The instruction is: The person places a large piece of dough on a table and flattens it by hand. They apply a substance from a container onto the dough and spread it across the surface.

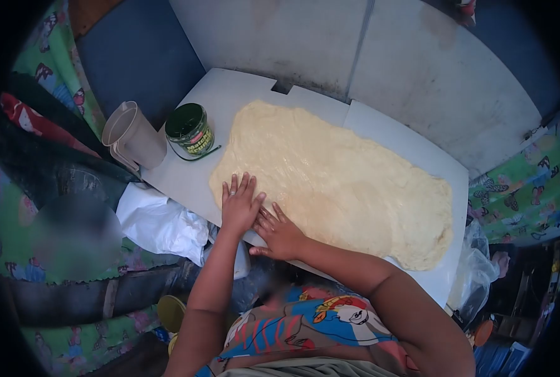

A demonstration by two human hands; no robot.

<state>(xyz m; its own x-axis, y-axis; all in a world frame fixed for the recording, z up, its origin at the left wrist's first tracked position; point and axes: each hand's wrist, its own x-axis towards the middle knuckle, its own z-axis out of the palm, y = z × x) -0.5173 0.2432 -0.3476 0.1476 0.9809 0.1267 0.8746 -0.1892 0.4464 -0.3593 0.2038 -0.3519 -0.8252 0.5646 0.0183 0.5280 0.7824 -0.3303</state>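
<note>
A wide, pale yellow sheet of dough [343,176] covers much of the white tabletop [412,133]. Its surface looks shiny, and its edges are thick and uneven. My left hand [240,204] lies flat on the near-left edge of the dough, fingers stretched out. Close beside it, my right hand [281,234] rests at the same near edge with its fingers extended and thumb apart. Neither hand grips anything. The right fingertips come near the left hand's thumb.
At the table's left end stand a dark green tub [190,130] with a handle and a tall beige pitcher [134,135]. A white plastic sack [160,220] hangs below that end. Grey panels [292,44] border the far side; clear plastic [478,270] hangs at right.
</note>
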